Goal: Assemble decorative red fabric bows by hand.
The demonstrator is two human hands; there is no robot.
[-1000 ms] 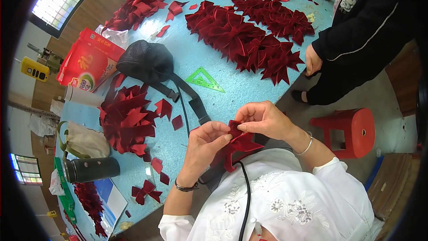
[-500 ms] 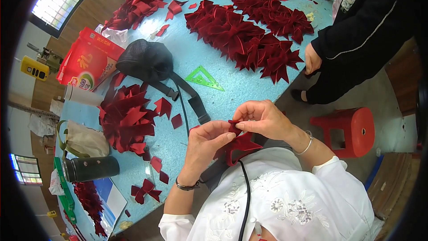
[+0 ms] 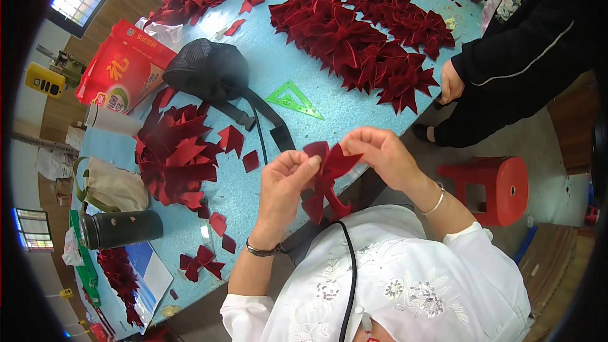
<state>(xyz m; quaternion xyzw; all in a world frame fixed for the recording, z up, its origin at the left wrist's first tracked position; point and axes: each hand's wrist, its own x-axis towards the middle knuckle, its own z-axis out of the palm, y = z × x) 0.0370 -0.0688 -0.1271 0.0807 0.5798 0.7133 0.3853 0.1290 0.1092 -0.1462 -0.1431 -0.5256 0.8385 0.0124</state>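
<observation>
A dark red ribbon bow point(image 3: 326, 177) is pinched between the left hand point(image 3: 286, 180) and the right hand point(image 3: 380, 152), each hand closed on one side of its upper loops, while its tails hang down in front of the white embroidered blouse point(image 3: 405, 278). The bow is held in the air just off the near edge of the pale blue surface point(image 3: 316, 98). On the surface beside the left hand, small red fabric squares point(image 3: 251, 161) are scattered, and further toward the left edge a heap of cut red pieces point(image 3: 174, 155) is piled. A green plastic set square point(image 3: 292, 100) and a black bag point(image 3: 206, 69) with straps lie beyond, toward the middle. Finished red bows point(image 3: 361, 41) are massed along the far right side, where another person's hand point(image 3: 451, 82) rests at the edge
</observation>
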